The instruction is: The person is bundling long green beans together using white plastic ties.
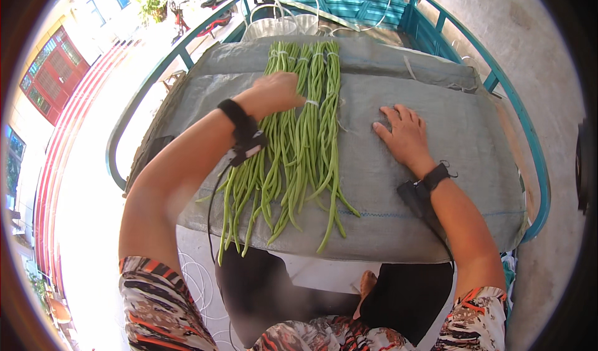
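Observation:
Several bundles of long green yard-long beans (309,136) lie side by side on a grey woven sheet (398,232), their tied ends away from me and loose ends toward me. White ties bind them near the far end. My left hand (278,93) is closed over the upper part of the left bundles; what its fingers hold, if anything, is hidden. Just right of its fingers, another white tie (311,102) crosses the beans lower down. My right hand (406,136) lies palm down on the sheet, right of the beans, fingers spread, holding nothing.
Teal metal rails (526,133) curve along both sides of the cart bed. Behind the sheet stands a pale bag with looped handles (283,26). Black wrist straps with small devices and cables sit on both wrists. My knees are below the sheet's near edge.

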The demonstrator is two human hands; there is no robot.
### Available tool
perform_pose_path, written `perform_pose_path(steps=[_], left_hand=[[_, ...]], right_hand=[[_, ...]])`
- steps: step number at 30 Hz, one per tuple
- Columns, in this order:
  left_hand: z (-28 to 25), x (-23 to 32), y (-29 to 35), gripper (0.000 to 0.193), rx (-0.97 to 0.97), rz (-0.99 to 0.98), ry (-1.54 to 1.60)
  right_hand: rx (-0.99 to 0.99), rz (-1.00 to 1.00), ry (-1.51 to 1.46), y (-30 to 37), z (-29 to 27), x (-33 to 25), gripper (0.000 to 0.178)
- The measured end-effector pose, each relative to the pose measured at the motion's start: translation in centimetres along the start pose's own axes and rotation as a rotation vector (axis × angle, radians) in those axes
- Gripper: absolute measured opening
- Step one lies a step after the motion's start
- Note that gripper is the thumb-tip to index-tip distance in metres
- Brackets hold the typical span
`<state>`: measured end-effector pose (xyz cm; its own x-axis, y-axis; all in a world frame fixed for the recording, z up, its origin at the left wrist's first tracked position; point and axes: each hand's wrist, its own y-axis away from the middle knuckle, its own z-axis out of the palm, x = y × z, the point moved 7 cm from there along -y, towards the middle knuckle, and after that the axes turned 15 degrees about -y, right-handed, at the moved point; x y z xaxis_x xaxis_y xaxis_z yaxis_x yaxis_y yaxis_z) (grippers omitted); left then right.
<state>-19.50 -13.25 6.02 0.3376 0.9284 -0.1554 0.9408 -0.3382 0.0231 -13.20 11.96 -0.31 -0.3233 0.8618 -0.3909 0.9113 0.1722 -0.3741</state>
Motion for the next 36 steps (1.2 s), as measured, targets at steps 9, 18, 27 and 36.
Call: perform_pose_path(steps=[9,18,27,36], left_hand=[[2.7,4.9,-2.5,0.03,-0.155,-0.118,0.103],[3.3,2.9,-2.9,0.031,-0.306,0.015,0.562],[5.0,0.0,-4.2,0.016,-0.327,-0.356,1.568],[0.8,-2.7,-3.4,0.017,0.141,-0.275,1.551]], right_hand=[[-0.03,0.03,-0.01,-0.2,0.2,0.2,0.048],[-0.002,0.03,-0.032,0.0,0.2,0.4,0.047],[0.011,0.017,-0.031,0.0,0.2,0.5,0.047],[-0.003,0.027,-0.041,0.0,0.2,0.4,0.048]])
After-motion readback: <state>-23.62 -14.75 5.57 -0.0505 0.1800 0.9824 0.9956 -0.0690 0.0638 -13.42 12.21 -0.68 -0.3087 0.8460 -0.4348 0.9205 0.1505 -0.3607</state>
